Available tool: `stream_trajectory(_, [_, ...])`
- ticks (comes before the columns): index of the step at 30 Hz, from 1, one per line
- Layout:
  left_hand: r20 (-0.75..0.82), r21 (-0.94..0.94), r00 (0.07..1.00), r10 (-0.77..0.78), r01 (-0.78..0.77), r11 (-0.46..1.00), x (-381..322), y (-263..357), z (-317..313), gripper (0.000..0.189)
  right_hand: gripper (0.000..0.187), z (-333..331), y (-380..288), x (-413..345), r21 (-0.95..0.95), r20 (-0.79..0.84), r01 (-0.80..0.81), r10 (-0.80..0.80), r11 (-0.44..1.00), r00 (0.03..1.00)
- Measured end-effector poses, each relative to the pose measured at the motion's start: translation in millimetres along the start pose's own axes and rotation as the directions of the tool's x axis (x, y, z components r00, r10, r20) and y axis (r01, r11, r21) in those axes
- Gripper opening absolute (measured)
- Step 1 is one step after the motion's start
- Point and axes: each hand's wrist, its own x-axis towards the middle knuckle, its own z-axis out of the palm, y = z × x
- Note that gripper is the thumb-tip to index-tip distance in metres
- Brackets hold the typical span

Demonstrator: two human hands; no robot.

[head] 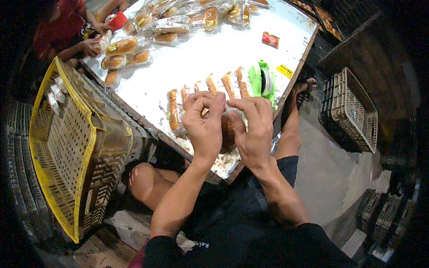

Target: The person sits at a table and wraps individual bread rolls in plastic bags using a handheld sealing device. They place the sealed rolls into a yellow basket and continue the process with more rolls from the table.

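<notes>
My left hand (205,124) and my right hand (252,129) are close together over the near corner of the white table, fingertips pinching a clear plastic bag; part of a brown bread roll shows between and below them. How much of the bag each hand grips is partly hidden by the fingers. Just beyond, several wrapped bread rolls (228,85) stand in a row. A green tape dispenser (256,82) with a roll of clear tape touches or nearly touches the right end of that row.
More bagged rolls (121,47) lie at the far left, where another person's hands work beside a red tape dispenser (118,20). A red packet (270,40) and a yellow packet (285,71) lie at right. A yellow-rimmed crate (88,117) stands left; stacked crates (360,114) stand right.
</notes>
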Motion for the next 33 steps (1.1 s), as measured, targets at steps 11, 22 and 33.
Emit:
stream_trajectory(11, [0.237,-0.303,0.884,-0.403,0.461,0.834,-4,5,-2,0.019,0.022,25,-8,-13,0.777,-0.103,-0.202,0.437,0.596,0.893])
stream_trajectory(22, [0.069,-0.258,0.949,-0.309,0.316,0.913,4,-27,0,0.017,0.041,10,165,-16,0.088,0.047,-0.624,0.622,0.777,0.781])
stream_trajectory(33, [-0.063,-0.220,0.963,-0.262,0.243,0.945,0,-22,17,0.019,0.015,5,42,-41,0.596,0.334,-0.677,0.633,0.432,0.699])
